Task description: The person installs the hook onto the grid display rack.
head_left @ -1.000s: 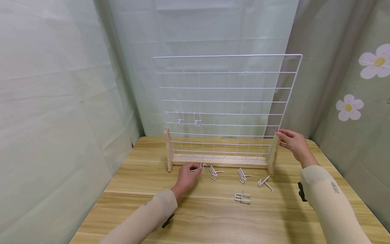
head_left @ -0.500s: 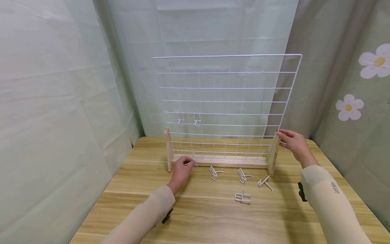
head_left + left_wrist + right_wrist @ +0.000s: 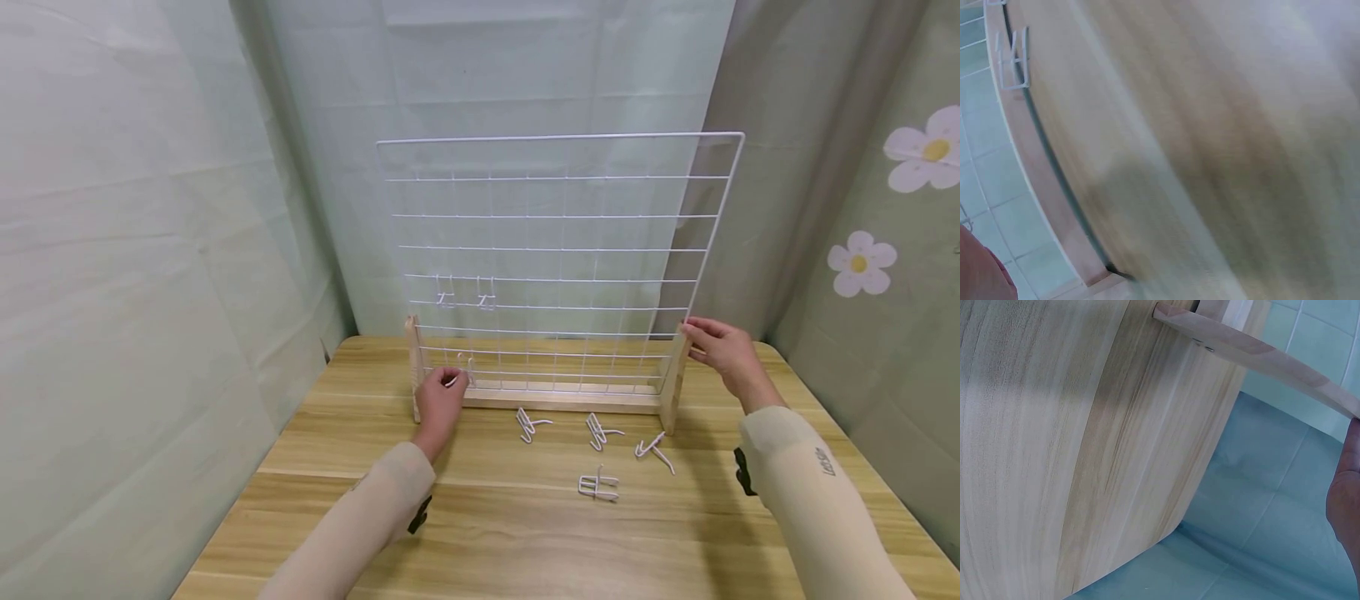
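A white wire grid panel (image 3: 555,279) stands upright in a wooden base. My left hand (image 3: 440,408) pinches a white wire double hook (image 3: 470,368) at the lower left of the grid, its prongs pointing up in front of the bottom wires. Two similar hooks hang higher on the grid, a left one (image 3: 446,300) and a right one (image 3: 487,301). My right hand (image 3: 725,357) grips the top of the right wooden upright (image 3: 673,387) between thumb and fingers, where the panel's side wire enters it. In the right wrist view that upright (image 3: 1260,350) reaches my thumb.
Several loose white hooks lie on the wooden table (image 3: 517,542) before the base, among them a left one (image 3: 527,426), a right one (image 3: 655,452) and the nearest one (image 3: 597,485). Pale cloth (image 3: 150,250) hangs around the table.
My left hand has lifted the hook off the table and carried it left and up to the grid's lower left. My right hand has stayed on the upright.
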Tool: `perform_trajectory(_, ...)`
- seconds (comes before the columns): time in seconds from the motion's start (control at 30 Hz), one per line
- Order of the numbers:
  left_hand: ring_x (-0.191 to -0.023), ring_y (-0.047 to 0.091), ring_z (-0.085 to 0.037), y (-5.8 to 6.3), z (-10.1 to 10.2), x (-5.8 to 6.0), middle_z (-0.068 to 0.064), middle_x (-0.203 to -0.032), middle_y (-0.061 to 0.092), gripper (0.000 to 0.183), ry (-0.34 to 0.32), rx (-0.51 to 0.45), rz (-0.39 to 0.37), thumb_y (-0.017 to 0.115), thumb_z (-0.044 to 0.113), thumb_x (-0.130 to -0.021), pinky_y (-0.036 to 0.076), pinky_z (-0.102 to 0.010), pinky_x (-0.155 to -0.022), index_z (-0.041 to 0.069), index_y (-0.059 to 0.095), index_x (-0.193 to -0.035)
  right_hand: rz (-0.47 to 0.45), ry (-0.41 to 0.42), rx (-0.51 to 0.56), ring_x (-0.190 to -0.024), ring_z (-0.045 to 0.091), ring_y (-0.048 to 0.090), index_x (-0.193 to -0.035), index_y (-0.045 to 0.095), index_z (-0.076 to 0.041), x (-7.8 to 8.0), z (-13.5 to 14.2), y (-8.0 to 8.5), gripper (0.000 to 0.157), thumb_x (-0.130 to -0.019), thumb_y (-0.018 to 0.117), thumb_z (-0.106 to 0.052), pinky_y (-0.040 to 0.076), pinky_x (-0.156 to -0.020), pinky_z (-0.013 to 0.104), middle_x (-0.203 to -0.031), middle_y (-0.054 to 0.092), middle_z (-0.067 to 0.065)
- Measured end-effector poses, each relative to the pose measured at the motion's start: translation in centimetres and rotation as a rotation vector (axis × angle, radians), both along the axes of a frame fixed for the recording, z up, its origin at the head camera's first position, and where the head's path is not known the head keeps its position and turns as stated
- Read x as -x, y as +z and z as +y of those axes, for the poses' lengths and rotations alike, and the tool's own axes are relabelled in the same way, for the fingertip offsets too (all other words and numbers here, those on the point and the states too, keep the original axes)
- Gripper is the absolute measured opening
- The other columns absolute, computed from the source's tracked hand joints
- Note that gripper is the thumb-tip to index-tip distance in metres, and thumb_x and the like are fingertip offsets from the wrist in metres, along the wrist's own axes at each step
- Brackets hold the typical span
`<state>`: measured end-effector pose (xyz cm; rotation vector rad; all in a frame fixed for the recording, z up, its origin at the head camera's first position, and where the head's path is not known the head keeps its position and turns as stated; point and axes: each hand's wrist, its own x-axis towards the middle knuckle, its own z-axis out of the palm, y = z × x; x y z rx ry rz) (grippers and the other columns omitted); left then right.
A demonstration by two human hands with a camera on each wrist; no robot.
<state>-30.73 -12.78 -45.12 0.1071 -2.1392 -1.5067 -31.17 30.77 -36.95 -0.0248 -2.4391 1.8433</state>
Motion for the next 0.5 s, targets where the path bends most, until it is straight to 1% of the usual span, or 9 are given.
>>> perform_trajectory(0.13,-0.077,0.061,-0.018,0.5,0.0,0.6,-0.006,-0.083,0.068,0.006,0.066,0.0,0.012,0.073,0.009,-0.083,0.049,-0.028,-0.07,0.004,0.07,-0.083,-0.009,-0.005,-0.014,-0.108,0.009,0.053,-0.147,0.04,0.002,0.0,-0.1,0.0,0.065,-0.101,0.053,-0.041,0.048,-0.09,0.022,-0.135,0.048,0.013)
perform_trajectory(0.23,-0.077,0.061,-0.018,0.9,0.0,1.0,-0.005,-0.082,0.068,0.006,0.101,-0.008,0.009,0.072,0.011,-0.083,0.049,-0.029,-0.07,0.005,0.071,-0.083,-0.011,-0.006,-0.022,-0.109,0.009,0.053,-0.148,0.04,0.002,0.0,-0.1,0.0,0.065,-0.101,0.053,-0.041,0.047,-0.092,0.025,-0.136,0.047,0.014)
perform_trajectory(0.5,-0.079,0.061,-0.021,2.4,-0.1,1.8,-0.007,-0.084,0.068,0.009,0.134,-0.069,0.007,0.071,0.013,-0.084,0.05,-0.032,-0.073,0.004,0.071,-0.085,-0.003,0.001,-0.023,-0.11,0.009,0.053,-0.148,0.04,0.002,0.0,0.0,-0.1,0.065,-0.101,0.053,-0.04,0.048,-0.089,0.021,-0.137,0.046,0.015)
